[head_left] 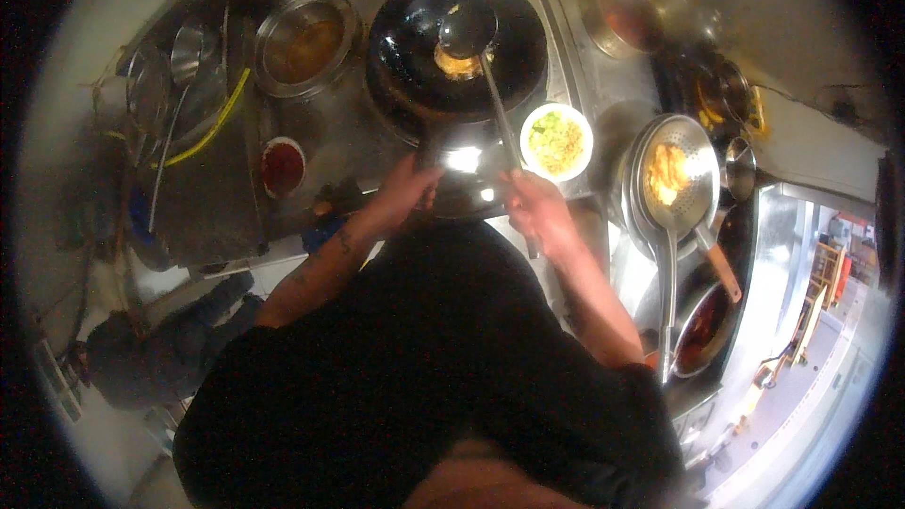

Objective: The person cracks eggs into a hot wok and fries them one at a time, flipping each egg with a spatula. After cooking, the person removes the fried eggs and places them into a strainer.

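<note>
My right hand (pixel 537 212) is closed around the handle of a wok ladle (pixel 500 109). The ladle's round bowl reaches into a black wok (pixel 396 78) on the steel cooking range. Under and beside the ladle bowl, some light golden food or liquid (pixel 456 65) lies in the bottom of the wok. My left hand (pixel 406 191) is at the front of the range, below the wok's near rim, with its fingers curled; whether it grips a wok handle is not clear. A white bowl (pixel 556 142) of chopped green and pale yellow food stands just beyond my right hand.
Left of the wok are a metal bowl of brown liquid (pixel 311 49), a small bowl of red sauce (pixel 283 167) and a yellow hose (pixel 215 127). At right, a perforated strainer (pixel 696 155) holds fried pieces (pixel 666 173) over stacked pans. A person (pixel 155 353) is at the lower left.
</note>
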### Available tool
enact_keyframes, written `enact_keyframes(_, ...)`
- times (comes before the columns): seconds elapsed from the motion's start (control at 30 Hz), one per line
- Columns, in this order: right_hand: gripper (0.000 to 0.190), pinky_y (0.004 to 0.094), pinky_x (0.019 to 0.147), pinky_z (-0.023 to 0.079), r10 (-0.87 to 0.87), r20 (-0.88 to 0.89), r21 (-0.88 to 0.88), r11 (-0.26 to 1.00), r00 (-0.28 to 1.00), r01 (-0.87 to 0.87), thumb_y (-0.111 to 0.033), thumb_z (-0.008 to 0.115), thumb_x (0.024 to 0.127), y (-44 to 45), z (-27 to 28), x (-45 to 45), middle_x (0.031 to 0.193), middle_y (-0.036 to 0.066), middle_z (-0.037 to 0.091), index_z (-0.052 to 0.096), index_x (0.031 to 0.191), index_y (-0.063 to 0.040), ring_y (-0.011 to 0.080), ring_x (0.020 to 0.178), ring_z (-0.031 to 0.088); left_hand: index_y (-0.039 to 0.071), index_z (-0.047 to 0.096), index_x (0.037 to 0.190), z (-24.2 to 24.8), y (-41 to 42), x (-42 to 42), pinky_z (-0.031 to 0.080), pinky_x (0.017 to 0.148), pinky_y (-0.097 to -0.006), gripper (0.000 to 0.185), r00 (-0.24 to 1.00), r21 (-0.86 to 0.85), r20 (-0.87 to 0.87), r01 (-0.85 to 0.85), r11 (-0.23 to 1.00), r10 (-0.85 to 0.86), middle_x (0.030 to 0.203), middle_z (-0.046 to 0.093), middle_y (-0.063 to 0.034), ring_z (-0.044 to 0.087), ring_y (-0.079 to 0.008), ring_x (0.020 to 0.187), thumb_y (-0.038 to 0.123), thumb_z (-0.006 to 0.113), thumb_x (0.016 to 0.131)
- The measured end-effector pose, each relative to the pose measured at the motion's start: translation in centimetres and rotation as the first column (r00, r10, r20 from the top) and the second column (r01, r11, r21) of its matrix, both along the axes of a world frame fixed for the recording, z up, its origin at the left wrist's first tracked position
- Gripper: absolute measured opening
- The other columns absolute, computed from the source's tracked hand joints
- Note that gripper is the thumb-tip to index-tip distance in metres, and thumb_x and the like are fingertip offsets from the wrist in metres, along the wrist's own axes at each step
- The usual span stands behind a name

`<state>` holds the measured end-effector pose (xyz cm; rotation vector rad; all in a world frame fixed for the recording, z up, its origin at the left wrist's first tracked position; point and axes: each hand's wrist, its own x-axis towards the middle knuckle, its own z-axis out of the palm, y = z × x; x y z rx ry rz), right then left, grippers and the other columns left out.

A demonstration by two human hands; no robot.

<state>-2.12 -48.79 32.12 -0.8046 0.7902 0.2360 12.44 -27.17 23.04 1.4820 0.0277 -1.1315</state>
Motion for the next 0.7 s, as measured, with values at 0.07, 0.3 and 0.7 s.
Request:
enact_keyframes(0.07,0.031,0.0179,0.039,0.024,0.03,0.004,-0.052,0.998,1.0,-0.03,-0.029,0.056,0.104,0.0,-0.7,0.5,0.072,-0.004,0.051,0.06,0.12,-0.003,0.0024,0.05,0.037,0.007,0.053,0.107,0.2,0.0,0.1,0.045,0.05,-0.0302,0.025,1.0,0.006,0.003,0.004,1.0,-0.004,0.08,0.055,-0.0016,0.051,-0.0122,0.06,0.024,0.067,0.095)
enact_keyframes(0.3,0.028,0.0184,0.038,0.026,0.009,0.008,-0.002,1.0,1.0,-0.009,-0.028,0.055,0.104,-0.4,-1.5,0.0,0.071,-0.004,0.05,0.061,0.117,-0.004,0.0028,0.048,0.037,0.007,0.053,0.111,-1.0,0.3,0.3,0.044,0.05,-0.0303,0.027,1.0,-0.027,-0.024,0.02,0.999,-0.02,0.079,0.055,-0.0011,0.051,-0.012,0.061,0.024,0.068,0.096)
enact_keyframes(0.7,0.022,0.0216,0.038,0.028,0.056,-0.076,-0.259,0.963,0.996,-0.074,-0.028,0.057,0.103,-1.5,0.3,-1.8,0.066,-0.002,0.049,0.061,0.108,-0.007,0.0053,0.046,0.038,0.009,0.053,0.114,-1.6,0.5,0.2,0.043,0.049,-0.0296,0.032,0.999,-0.021,-0.007,0.033,0.999,-0.033,0.078,0.053,-0.0001,0.052,-0.0123,0.061,0.026,0.071,0.094)
